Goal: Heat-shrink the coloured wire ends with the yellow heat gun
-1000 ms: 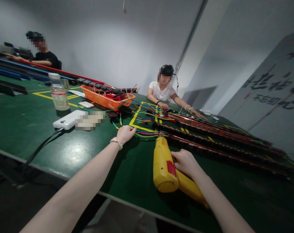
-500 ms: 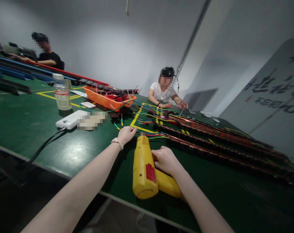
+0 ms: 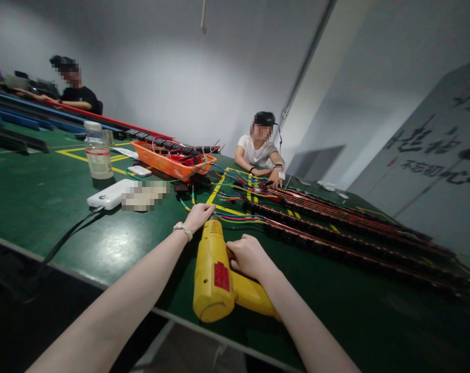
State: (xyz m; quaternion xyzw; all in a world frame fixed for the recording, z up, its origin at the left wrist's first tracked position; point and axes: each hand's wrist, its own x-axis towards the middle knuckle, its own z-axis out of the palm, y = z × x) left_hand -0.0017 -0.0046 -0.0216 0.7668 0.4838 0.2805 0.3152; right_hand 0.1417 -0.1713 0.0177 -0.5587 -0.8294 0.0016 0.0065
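where table edge [image 3: 114, 290] nears, heat gun [image 3: 214, 272] under right hand [image 3: 247, 256]

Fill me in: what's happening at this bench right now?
The person's right hand grips a yellow heat gun lying on the green table, nozzle aimed at colored wires. The left hand rests by the nozzle on those wires. Long copper strips run off to the right. Across the table, a co-worker handles similar wiring.
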